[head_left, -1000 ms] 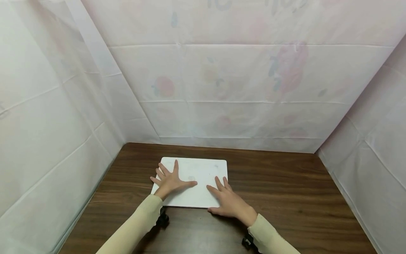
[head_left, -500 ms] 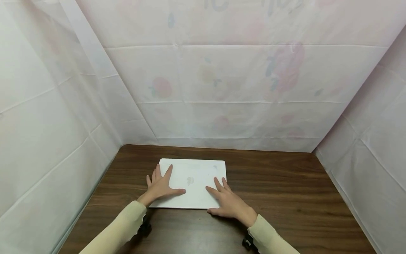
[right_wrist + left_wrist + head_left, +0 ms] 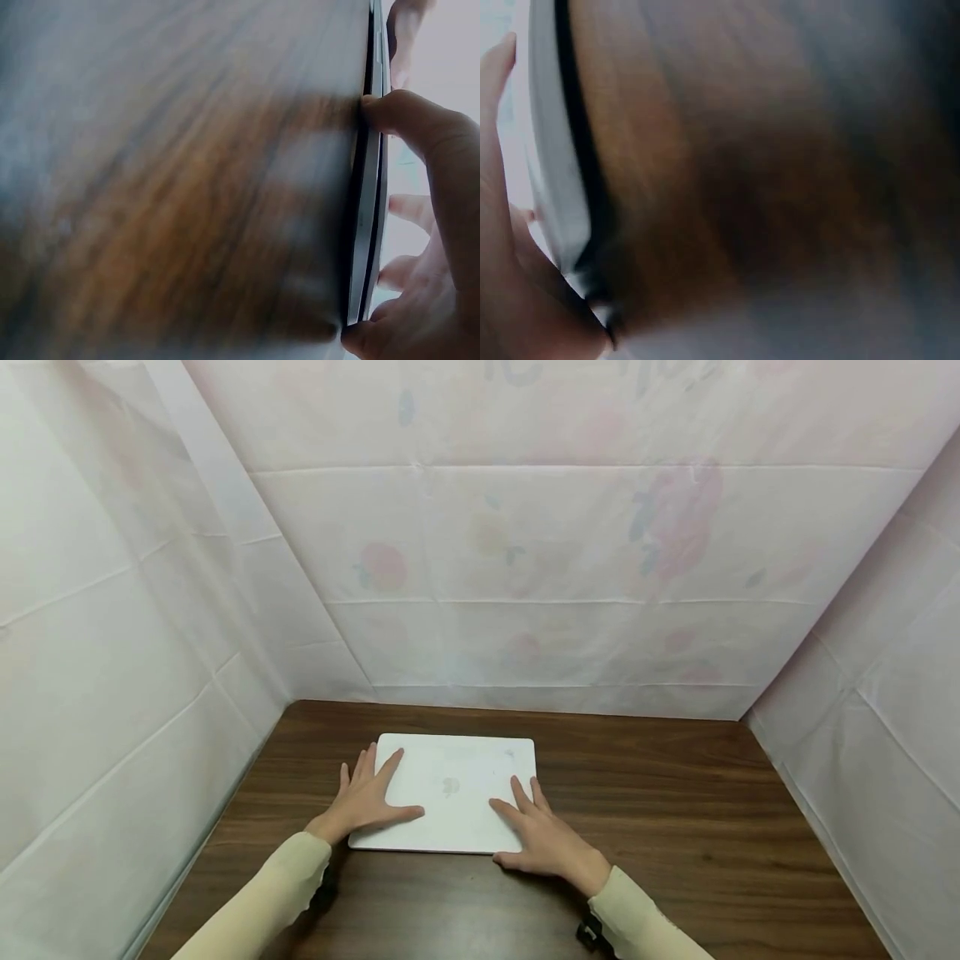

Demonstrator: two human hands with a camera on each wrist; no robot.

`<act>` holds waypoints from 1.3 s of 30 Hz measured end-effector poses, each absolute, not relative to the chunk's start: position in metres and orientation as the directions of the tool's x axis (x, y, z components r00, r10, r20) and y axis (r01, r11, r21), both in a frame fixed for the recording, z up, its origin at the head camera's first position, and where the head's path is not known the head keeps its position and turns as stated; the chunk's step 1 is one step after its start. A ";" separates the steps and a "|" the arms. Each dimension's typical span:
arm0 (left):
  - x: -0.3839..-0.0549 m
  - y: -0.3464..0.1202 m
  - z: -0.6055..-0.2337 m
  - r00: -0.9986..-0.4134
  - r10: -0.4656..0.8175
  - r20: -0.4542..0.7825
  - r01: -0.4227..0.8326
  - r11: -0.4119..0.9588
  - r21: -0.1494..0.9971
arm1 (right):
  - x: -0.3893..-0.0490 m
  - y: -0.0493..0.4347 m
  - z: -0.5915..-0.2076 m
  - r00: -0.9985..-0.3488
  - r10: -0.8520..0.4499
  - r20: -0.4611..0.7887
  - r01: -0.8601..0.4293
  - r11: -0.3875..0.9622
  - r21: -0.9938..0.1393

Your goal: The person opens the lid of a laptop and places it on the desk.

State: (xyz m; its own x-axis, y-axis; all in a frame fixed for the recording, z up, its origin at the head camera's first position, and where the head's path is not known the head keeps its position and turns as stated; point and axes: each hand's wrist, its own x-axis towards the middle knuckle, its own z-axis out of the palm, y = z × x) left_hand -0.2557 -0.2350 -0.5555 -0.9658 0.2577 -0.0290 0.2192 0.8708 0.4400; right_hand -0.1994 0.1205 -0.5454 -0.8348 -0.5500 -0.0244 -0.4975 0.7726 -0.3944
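Note:
A closed silver-white laptop (image 3: 450, 760) with an apple mark on its lid lies flat in the middle of the head view. Across its left edge rests my left hand (image 3: 362, 802), fingers spread and thumb stretched over the lid. My right hand (image 3: 547, 842) lies over the front right corner with its fingers apart on the lid. In the right wrist view, the right thumb (image 3: 416, 120) reaches the laptop's thin front edge (image 3: 365, 225). The left wrist view has the left hand (image 3: 510, 277) at the image's left, beside the laptop's edge (image 3: 551, 142).
The laptop lies on a dark wood-grain table (image 3: 660, 827). White sheeting with faint fruit prints (image 3: 540, 543) hangs behind, and more sheeting closes in both sides. A black wrist camera (image 3: 590, 933) sits under the right cuff.
My left hand has slid leftward over the laptop, from well onto the lid to its left edge, uncovering the apple mark. The right hand has stayed nearly still at the front right corner.

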 end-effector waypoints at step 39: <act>-0.258 -0.215 -0.558 -0.929 0.365 -0.060 0.307 0.851 0.426 | -0.206 0.131 -0.543 -0.812 -0.583 -0.022 -0.551 0.779 -0.300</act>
State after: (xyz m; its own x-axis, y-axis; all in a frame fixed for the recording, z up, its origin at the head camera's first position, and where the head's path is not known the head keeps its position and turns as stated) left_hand -0.2584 -0.2151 -0.5579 -0.9291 0.3650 -0.0602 0.3067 0.8510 0.4263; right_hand -0.2055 0.1313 -0.5433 -0.8123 -0.5828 -0.0221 -0.5506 0.7789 -0.3002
